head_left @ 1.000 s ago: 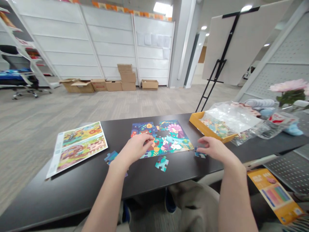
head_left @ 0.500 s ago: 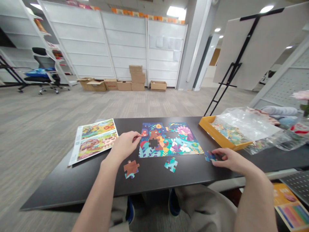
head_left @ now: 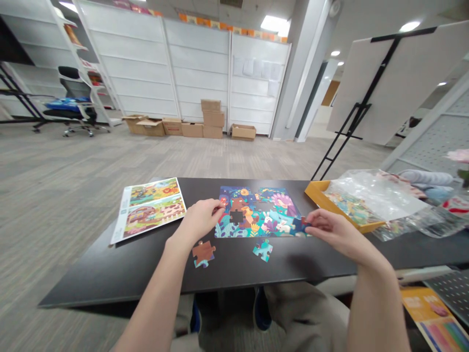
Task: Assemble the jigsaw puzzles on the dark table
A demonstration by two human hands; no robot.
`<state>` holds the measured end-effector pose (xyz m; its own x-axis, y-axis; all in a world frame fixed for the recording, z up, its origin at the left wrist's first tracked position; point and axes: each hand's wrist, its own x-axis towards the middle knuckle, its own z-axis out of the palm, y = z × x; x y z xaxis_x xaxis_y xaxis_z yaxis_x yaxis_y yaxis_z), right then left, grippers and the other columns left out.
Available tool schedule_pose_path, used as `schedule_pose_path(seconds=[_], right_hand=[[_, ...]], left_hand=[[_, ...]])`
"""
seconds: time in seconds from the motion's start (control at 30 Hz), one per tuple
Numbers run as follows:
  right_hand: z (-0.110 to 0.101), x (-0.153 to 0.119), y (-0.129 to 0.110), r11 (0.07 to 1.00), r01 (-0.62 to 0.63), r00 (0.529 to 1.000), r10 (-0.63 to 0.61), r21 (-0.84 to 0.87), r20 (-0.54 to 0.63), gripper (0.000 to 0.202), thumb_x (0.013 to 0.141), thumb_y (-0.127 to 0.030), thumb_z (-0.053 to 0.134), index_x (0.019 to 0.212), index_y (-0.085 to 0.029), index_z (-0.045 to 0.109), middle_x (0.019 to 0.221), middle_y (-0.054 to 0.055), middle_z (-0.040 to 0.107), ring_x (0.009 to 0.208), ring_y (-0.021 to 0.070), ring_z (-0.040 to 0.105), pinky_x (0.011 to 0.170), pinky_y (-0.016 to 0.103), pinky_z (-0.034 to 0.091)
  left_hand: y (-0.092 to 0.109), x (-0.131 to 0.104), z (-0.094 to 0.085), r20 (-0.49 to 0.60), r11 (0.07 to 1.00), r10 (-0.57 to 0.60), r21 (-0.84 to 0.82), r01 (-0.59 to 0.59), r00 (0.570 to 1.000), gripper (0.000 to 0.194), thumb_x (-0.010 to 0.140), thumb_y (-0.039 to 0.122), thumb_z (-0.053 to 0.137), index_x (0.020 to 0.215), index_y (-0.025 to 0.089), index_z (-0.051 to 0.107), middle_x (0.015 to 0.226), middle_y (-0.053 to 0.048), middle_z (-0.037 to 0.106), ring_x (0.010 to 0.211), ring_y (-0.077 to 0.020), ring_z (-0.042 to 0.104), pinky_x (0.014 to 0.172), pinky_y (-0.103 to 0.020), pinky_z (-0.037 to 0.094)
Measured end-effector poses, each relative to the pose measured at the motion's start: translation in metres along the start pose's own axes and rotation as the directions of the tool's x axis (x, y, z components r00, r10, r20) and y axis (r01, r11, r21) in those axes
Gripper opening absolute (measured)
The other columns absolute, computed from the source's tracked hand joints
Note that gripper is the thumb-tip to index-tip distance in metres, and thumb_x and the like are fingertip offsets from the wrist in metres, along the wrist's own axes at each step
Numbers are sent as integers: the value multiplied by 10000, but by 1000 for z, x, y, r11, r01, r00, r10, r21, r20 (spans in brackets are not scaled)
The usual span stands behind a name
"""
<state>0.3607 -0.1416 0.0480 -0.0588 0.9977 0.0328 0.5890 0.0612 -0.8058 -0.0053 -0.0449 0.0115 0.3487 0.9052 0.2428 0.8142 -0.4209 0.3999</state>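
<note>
A colourful jigsaw puzzle [head_left: 269, 227] with animals lies on the black table, with gaps in its middle, at its left and along its top edge. My right hand [head_left: 328, 227] pinches a dark blue puzzle piece [head_left: 299, 224] over the puzzle's lower right corner. At the puzzle's left edge is my left hand [head_left: 201, 218], its fingers closed together; whether anything is between them is hidden. Two loose pieces lie in front of the puzzle: a brown puzzle piece [head_left: 203, 253] near my left forearm and a turquoise puzzle piece [head_left: 263, 250] nearer the middle.
On the left of the table [head_left: 234, 274] lies a picture sheet [head_left: 150, 208] with farm and animal scenes. A yellow box [head_left: 331, 208] with puzzle pieces and clear plastic bags [head_left: 377, 195] stands at the right. An orange pack [head_left: 432, 313] is low at the right.
My right hand has lifted the dark blue piece off the table and carried it left over the puzzle's corner. My left hand stays at the puzzle's left edge. The view has shifted slightly.
</note>
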Motion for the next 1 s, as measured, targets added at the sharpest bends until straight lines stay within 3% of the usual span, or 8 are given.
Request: schedule_pose_path(seconds=[0.2, 0.43, 0.53, 0.6, 0.73, 0.87, 1.0], right_hand=[[64, 57, -38, 995, 88, 977, -97, 53, 191, 264, 774, -400, 709, 885, -193, 588, 698, 2, 663, 675, 171, 645, 634, 282, 480], [109, 100, -46, 991, 97, 953, -119, 94, 277, 143, 783, -246, 651, 898, -190, 586, 689, 12, 701, 658, 172, 681, 663, 288, 516], [116, 105, -38, 986, 89, 963, -121, 138, 243, 151, 778, -269, 671, 886, -201, 590, 669, 5, 691, 643, 179, 681, 639, 293, 533], [116, 106, -31, 982, 103, 969, -136, 161, 205, 163, 772, -296, 690, 876, -207, 602, 692, 10, 698, 650, 182, 682, 632, 299, 545], [110, 108, -21, 969, 147, 978, -173, 197, 117, 182, 766, -337, 699, 872, -215, 616, 752, 20, 714, 711, 195, 696, 661, 316, 558], [104, 106, -14, 967, 195, 977, -206, 162, 52, 205, 768, -367, 699, 879, -212, 623, 796, 29, 722, 750, 198, 698, 719, 338, 553], [99, 103, -11, 970, 212, 976, -217, 123, 28, 221, 780, -387, 694, 888, -204, 635, 802, 43, 731, 748, 206, 696, 719, 350, 544]], left_hand=[[11, 3, 8, 24, 998, 40, -47, -39, 999, 226, 936, 292, 546, 1001, 261, 760, 1005, -32, 781, 912, -226, 716, 811, -310, 519], [9, 2, 7, 49, 1000, 6, -19, -5, 999, 230, 915, 226, 555, 1022, 252, 757, 1062, -41, 779, 972, -242, 713, 832, -319, 517], [2, -4, -5, 83, 998, -39, -43, 43, 996, 224, 911, 235, 556, 1034, 234, 743, 1044, -46, 776, 956, -229, 712, 816, -305, 509], [-3, -12, -17, 165, 992, -92, -68, 105, 982, 213, 893, 269, 579, 1027, 218, 737, 975, -46, 777, 889, -213, 715, 755, -284, 503], [-3, -36, -39, 410, 979, -181, -9, 202, 894, 242, 724, 345, 752, 924, 210, 732, 904, -32, 764, 807, -212, 710, 688, -276, 486], [14, -55, -47, 429, 949, -295, 238, 208, 854, 535, 567, 457, 862, 1028, 231, 710, 1080, -64, 727, 959, -294, 697, 738, -326, 482], [25, -63, -44, 450, 921, -336, 342, 188, 827, 544, 626, 417, 843, 1100, 217, 666, 1168, -102, 674, 993, -308, 686, 739, -341, 474]])
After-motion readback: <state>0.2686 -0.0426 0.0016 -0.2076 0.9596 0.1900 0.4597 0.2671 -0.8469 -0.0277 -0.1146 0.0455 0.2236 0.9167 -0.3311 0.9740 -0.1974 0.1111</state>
